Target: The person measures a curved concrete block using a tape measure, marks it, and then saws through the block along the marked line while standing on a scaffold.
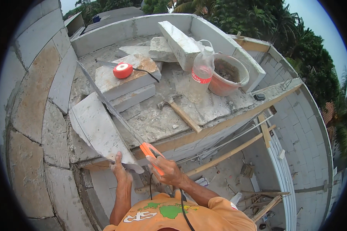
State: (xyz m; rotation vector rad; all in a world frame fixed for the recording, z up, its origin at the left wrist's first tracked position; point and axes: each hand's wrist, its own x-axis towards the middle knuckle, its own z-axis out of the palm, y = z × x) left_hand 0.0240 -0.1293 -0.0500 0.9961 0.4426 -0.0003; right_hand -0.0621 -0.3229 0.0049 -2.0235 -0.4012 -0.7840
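Note:
My right hand [164, 171] is closed round the orange handle of a hand saw [112, 108], whose long blade reaches up and left along a pale lightweight concrete block [93, 124]. My left hand [118, 168] grips that block's lower edge, thumb up. Behind the saw, two stacked blocks [123, 98] carry a red tape measure [122, 70] with a black strap. A hammer [181, 113] with a wooden handle lies on the dusty concrete ledge [138, 119] to the right of the blade.
A plastic bottle [200, 77] and a bucket of mortar [227, 73] stand beside loose blocks [177, 42]. A block wall [42, 96] rises at left. The ledge's timber edge [235, 113] drops to a lower area with poles [231, 152], metal lengths [281, 181] and debris. Trees and roofs lie beyond.

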